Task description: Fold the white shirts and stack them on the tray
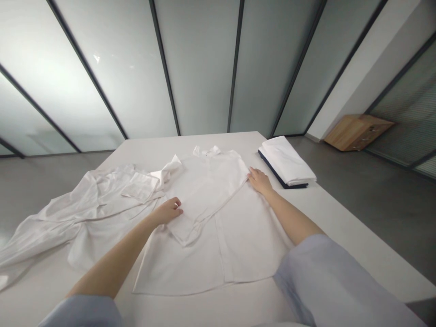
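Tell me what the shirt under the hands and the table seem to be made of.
White shirt: thin woven cloth, probably cotton, matte; it creases and drapes softly. Table: smooth white top, likely laminate or painted board, with a faint sheen.

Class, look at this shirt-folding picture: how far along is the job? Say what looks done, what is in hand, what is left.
Done: a neat stack of folded garments sits at the table's right edge. In hand: a white shirt lies flat, one sleeve folded across it; the left hand rests by the cuff, the right hand presses the shoulder. Left: its lower half is unfolded, and a crumpled white shirt lies to the left.
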Demonstrator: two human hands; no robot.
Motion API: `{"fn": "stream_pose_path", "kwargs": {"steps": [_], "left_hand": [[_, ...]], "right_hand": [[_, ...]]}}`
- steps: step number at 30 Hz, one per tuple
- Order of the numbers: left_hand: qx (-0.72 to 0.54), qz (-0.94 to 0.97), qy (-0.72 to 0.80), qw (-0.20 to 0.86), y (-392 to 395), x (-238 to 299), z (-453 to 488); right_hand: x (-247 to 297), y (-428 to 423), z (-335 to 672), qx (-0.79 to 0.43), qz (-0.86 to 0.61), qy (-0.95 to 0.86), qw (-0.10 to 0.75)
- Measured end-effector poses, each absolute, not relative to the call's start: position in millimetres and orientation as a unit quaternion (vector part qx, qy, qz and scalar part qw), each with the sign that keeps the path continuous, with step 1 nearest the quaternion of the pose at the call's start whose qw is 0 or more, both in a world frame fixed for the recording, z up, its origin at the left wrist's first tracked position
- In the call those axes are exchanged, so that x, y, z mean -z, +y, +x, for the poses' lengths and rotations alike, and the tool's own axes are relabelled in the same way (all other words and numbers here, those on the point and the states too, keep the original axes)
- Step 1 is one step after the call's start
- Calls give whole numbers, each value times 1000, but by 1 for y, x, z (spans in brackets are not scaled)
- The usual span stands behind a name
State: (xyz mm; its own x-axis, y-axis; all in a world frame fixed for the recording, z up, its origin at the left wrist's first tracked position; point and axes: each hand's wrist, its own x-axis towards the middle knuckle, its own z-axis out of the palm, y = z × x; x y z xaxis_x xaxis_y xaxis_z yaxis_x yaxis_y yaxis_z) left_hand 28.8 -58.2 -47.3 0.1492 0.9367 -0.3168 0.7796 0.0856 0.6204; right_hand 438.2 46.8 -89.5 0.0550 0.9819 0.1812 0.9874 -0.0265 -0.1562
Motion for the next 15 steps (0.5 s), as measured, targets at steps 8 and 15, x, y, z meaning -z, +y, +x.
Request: {"fn": "stream_pose_path", "kwargs": {"steps": [8, 15], "left_hand": [[-113, 700, 617, 342, -52, 54, 9], [-152, 805, 558, 132, -28, 61, 28]], "right_hand": [[82, 43, 433, 2, -704, -707, 73], [74, 66, 411, 35, -685, -721, 98]]}}
